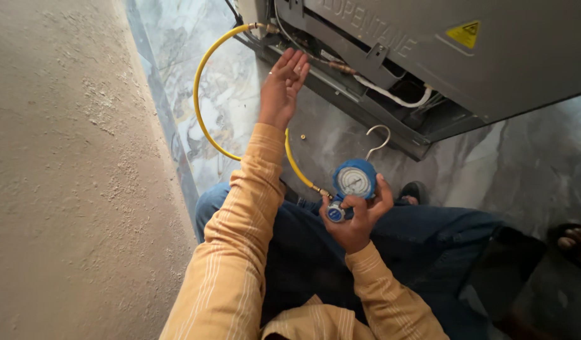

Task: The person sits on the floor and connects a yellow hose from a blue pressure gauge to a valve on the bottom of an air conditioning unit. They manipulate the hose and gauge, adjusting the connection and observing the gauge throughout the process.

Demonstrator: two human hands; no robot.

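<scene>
Centrally, a blue round pressure gauge (354, 179) with white dial and metal hook is gripped by the right hand (356, 217), fingers closed around its valve body, over the lap. A yellow hose (202, 75) is looped from it to the grey appliance (492, 56) at upper right. The left hand (281, 88) is held open, fingers extended, at the appliance's lower edge. Rough wall at left; open marble floor (529, 164) at right.

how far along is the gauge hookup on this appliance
Done: the yellow hose already runs from the blue gauge to a fitting at the appliance's open base. In hand: the right hand holds the gauge at its knob; the left hand reaches open toward the pipes. Left: the dial is too small to read.
</scene>
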